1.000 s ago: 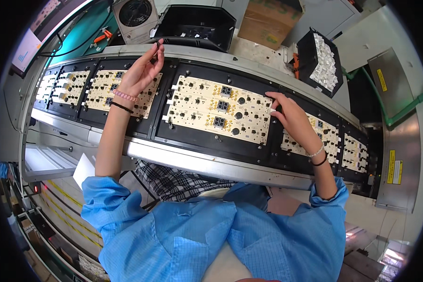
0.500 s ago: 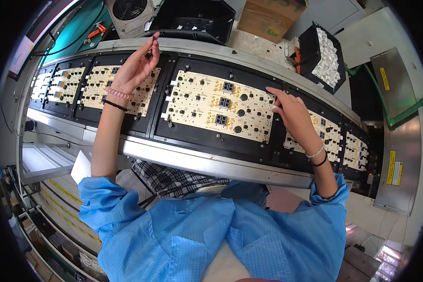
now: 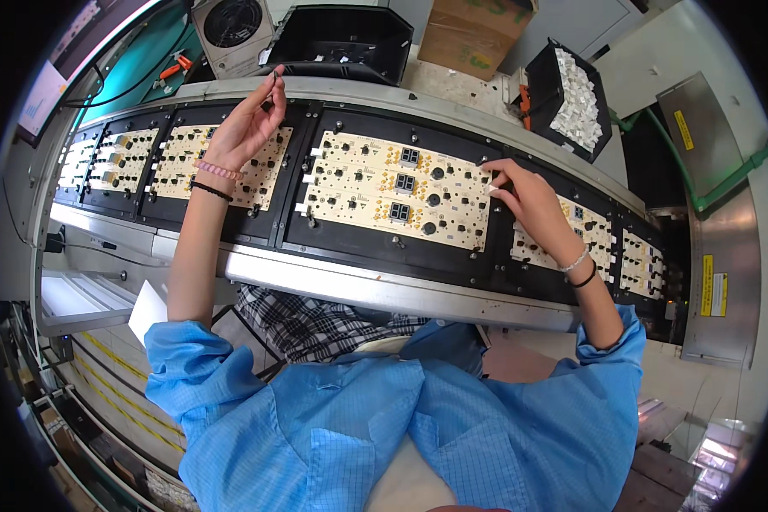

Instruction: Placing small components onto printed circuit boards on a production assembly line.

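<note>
My left hand (image 3: pixel 249 128) is raised over a cream circuit board panel, its thumb and forefinger pinched on a small black component (image 3: pixel 275 77). The other fingers curl loosely. My right hand (image 3: pixel 527 200) rests at the right edge of the middle circuit board panel (image 3: pixel 375 162), forefinger and thumb bent toward its upper right corner. A small white spot shows at the thumb tip, and whatever the fingers hold there is too small to make out. Black two-digit displays (image 3: pixel 404 183), round black parts and small black parts stand on this panel, with white connectors (image 3: pixel 301 208) along its left edge.
Similar panels in black frames (image 3: pixel 350 237) run left and right along a metal rail (image 3: pixel 384 286). Behind stand a black bin (image 3: pixel 337 38) with few pieces, a cardboard box (image 3: pixel 478 34) and a black bin of white parts (image 3: pixel 578 102). Orange-handled cutters (image 3: pixel 175 66) lie far left.
My right hand has shifted slightly left, onto the panel's right edge, its fingers more bent. My left hand stays raised with the black component. The whole view has shifted a little.
</note>
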`<action>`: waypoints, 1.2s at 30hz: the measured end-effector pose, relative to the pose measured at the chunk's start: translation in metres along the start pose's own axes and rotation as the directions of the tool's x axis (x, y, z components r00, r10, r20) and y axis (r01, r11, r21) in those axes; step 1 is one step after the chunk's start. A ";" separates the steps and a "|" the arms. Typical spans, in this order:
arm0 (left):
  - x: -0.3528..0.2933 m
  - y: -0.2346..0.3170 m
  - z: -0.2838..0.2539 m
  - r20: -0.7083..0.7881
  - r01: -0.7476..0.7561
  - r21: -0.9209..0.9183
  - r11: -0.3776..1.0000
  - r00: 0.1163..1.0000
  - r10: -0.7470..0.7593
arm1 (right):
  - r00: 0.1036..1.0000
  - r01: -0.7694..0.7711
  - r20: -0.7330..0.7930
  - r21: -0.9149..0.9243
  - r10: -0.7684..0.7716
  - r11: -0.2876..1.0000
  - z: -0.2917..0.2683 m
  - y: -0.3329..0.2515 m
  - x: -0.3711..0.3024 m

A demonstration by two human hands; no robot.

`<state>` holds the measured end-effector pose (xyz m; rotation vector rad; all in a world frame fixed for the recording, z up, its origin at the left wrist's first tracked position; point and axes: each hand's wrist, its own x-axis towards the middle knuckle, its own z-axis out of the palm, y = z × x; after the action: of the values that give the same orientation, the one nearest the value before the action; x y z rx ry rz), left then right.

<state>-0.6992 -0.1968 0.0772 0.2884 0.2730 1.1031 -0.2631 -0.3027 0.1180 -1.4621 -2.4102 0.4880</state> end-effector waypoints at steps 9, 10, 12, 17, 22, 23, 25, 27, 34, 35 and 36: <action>-0.002 0.006 -0.005 -0.043 0.000 0.036 0.999 0.999 0.001 | 0.970 -0.014 0.239 -0.114 0.041 0.993 -0.026 0.007 0.043; -0.002 0.007 -0.005 -0.044 -0.004 0.057 0.998 0.999 0.007 | 0.955 -0.041 0.285 -0.139 0.080 0.989 -0.027 0.010 0.049; 0.001 0.007 -0.005 -0.037 0.005 0.045 0.999 0.999 -0.004 | 0.959 -0.017 0.278 -0.156 0.060 0.988 -0.022 0.029 0.054; 0.003 0.013 -0.005 -0.016 0.003 0.021 1.000 1.000 -0.002 | 0.981 0.062 0.196 -0.282 -0.006 0.957 -0.017 0.026 0.049; -0.002 0.023 -0.020 -0.112 -0.044 0.072 0.996 0.992 0.052 | 0.968 -0.095 0.242 0.120 0.064 0.988 -0.033 0.018 0.040; -0.002 0.024 -0.019 -0.112 -0.043 0.053 0.998 0.993 0.049 | 0.972 -0.154 0.206 0.196 0.113 0.968 -0.045 0.034 0.044; 0.001 0.024 -0.017 -0.134 -0.046 0.067 0.997 0.990 0.054 | 0.973 -0.168 -0.148 0.077 0.178 0.983 -0.066 0.078 0.051; 0.003 0.023 -0.017 -0.149 -0.052 0.095 0.994 0.987 0.066 | 0.926 -0.145 -0.377 -0.326 0.012 0.934 -0.081 0.128 0.053; -0.005 0.017 -0.006 -0.125 -0.054 0.244 0.968 0.988 0.087 | 0.954 -0.178 -0.299 -0.498 0.024 0.849 -0.077 0.209 0.082; -0.009 0.004 0.015 -0.183 -0.028 0.353 0.935 0.978 0.098 | 0.958 -0.162 -0.285 -0.502 0.014 0.849 -0.075 0.208 0.083; -0.011 -0.001 0.019 -0.150 0.000 0.416 0.909 0.986 0.068 | 0.957 -0.132 -0.289 -0.501 -0.022 0.855 -0.074 0.205 0.086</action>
<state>-0.6964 -0.2092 0.0957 0.5859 0.6541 1.0986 -0.1085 -0.1273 0.1032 -1.6660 -2.3616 -0.3841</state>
